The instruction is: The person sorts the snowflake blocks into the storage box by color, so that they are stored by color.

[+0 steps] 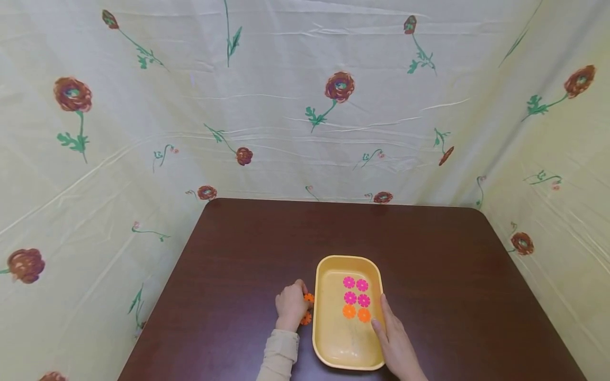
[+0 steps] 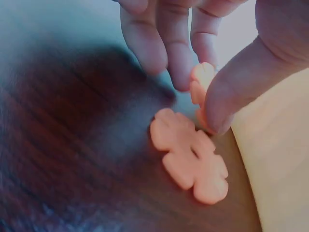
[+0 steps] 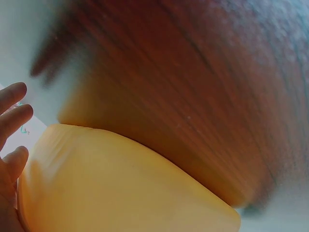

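Note:
A yellow tray point(image 1: 343, 344) sits on the dark wooden table point(image 1: 429, 254). Inside it lie several pink flower discs point(image 1: 356, 291) and two orange ones point(image 1: 356, 313). My left hand point(image 1: 300, 297) is just left of the tray and pinches an orange flower disc point(image 2: 202, 84) between thumb and fingers, standing it on edge at the tray's wall point(image 2: 275, 159). A second orange disc point(image 2: 190, 154) lies flat on the table beside it. My right hand point(image 1: 381, 315) rests with straight fingers point(image 3: 12, 113) along the tray's right rim, holding nothing.
The table is walled on three sides by pale cloth printed with red flowers point(image 1: 340, 86). Bare tabletop stretches behind the tray and to its right.

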Action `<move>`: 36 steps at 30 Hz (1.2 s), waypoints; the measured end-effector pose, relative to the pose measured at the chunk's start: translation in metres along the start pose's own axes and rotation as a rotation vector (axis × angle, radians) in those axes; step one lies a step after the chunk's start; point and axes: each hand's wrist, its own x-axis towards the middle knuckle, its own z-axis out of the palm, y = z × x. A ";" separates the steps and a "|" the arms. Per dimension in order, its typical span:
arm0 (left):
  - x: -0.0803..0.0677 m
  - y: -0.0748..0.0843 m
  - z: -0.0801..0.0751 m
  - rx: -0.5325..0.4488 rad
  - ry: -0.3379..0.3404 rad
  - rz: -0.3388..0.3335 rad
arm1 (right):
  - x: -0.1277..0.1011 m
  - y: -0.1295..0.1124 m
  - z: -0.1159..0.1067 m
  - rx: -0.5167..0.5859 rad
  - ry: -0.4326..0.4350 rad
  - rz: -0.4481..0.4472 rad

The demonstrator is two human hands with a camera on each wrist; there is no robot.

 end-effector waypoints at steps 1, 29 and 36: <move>0.000 0.001 -0.002 -0.008 0.002 -0.001 | 0.000 0.000 0.000 -0.001 0.003 -0.002; 0.016 0.073 -0.051 -0.035 0.105 0.159 | -0.001 0.003 0.001 0.000 0.016 -0.020; 0.009 0.097 -0.039 -0.012 0.029 0.217 | 0.000 0.002 0.001 0.011 0.004 -0.005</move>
